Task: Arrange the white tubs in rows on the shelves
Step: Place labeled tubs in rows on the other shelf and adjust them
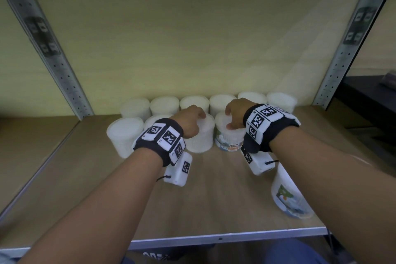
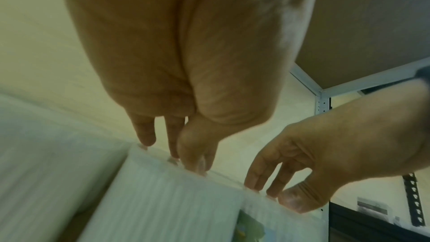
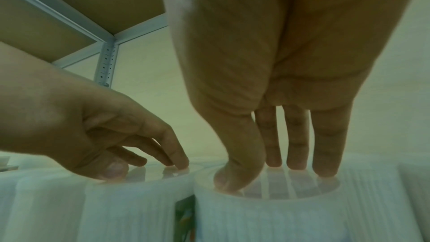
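Reaching in palm-down, your left hand point(image 1: 190, 122) rests straight fingertips on a plain tub's point(image 1: 200, 137) lid; your right hand point(image 1: 234, 113) likewise presses the labelled cotton-bud tub point(image 1: 229, 139) at its 3 o'clock, gripping nothing, mid-shelf point(image 1: 214, 199).

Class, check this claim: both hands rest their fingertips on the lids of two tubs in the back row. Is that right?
Not quite. The head view shows the left hand and right hand on two tubs in the front row; the back row stands behind them, untouched.
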A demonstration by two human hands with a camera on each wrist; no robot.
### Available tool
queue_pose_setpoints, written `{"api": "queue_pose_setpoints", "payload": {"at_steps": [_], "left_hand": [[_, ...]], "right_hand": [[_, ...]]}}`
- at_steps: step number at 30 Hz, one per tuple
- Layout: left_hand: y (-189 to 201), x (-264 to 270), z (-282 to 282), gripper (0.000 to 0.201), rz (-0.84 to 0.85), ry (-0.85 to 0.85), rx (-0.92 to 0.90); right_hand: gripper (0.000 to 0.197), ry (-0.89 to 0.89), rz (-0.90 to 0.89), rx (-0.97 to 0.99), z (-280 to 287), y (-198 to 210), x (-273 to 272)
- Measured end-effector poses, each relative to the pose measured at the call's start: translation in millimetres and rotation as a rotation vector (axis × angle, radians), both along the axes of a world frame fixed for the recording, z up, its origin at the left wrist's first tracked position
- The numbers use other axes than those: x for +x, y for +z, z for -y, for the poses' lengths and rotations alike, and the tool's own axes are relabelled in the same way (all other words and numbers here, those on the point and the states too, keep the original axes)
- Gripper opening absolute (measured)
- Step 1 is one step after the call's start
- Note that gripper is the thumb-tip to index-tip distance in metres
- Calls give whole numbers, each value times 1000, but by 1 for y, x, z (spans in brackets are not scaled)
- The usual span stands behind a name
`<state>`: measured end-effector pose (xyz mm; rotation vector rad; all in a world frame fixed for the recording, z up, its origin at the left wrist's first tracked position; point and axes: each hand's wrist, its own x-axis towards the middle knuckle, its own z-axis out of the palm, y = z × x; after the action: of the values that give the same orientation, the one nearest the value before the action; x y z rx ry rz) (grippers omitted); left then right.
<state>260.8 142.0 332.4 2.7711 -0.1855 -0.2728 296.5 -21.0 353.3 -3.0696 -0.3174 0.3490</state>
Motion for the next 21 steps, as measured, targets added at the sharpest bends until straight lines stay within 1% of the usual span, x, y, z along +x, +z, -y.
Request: {"api": "queue_pose_setpoints", "payload": {"at_steps": [3, 5, 7, 8, 10, 13, 16, 21], "left_hand": [[7, 0, 3, 58, -21, -45, 10], [8, 3, 8, 52, 57, -23, -1], [4, 7, 11, 41, 153, 44, 23], [1, 9, 12, 40, 176, 85, 40], [-5, 11, 15, 49, 160, 144, 105], [-12, 13, 16, 57, 148, 151, 188], [-14, 14, 16, 58, 153, 140, 182], [-8, 13, 14, 54, 96, 64, 135]], "right_hand": [[55, 29, -9, -6, -1, 0, 2], [55, 25, -10, -7, 0, -1, 3], [55, 26, -10, -12, 1, -1, 3], [55, 32, -9, -15, 1, -1, 4], [56, 36, -17, -29, 1, -1, 5], [54, 30, -29, -21, 0, -4, 9], [53, 39, -22, 5, 1, -7, 15], [52, 16, -19, 40, 2, -11, 20]]}}
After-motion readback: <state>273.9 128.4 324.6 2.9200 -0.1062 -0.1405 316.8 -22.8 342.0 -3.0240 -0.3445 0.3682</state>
